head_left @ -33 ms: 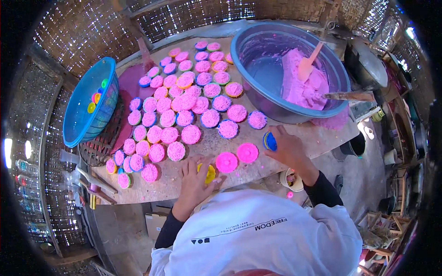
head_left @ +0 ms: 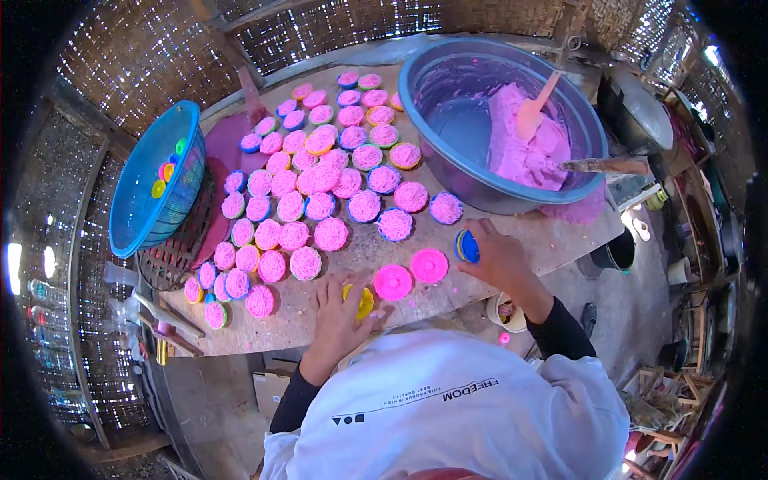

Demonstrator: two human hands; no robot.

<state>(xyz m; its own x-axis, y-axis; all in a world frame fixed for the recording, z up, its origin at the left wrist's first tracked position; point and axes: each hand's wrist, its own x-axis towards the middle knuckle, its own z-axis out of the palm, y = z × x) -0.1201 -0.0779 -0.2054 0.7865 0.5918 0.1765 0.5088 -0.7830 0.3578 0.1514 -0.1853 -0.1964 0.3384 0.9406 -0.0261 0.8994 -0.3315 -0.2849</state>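
Left hand (head_left: 340, 308) flat on yellow mould (head_left: 364, 302); right hand (head_left: 500, 260) gripping blue mould (head_left: 467, 246); wooden table (head_left: 512, 232), woven walls (head_left: 144, 56).

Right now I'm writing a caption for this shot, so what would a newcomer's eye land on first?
First, the spread of small pink-filled cups covering the wooden table, then the big blue basin of pink paste at the upper right. Near the front edge, the left hand rests on a yellow cup and the right hand holds a blue cup; a blue basket sits at the far left.
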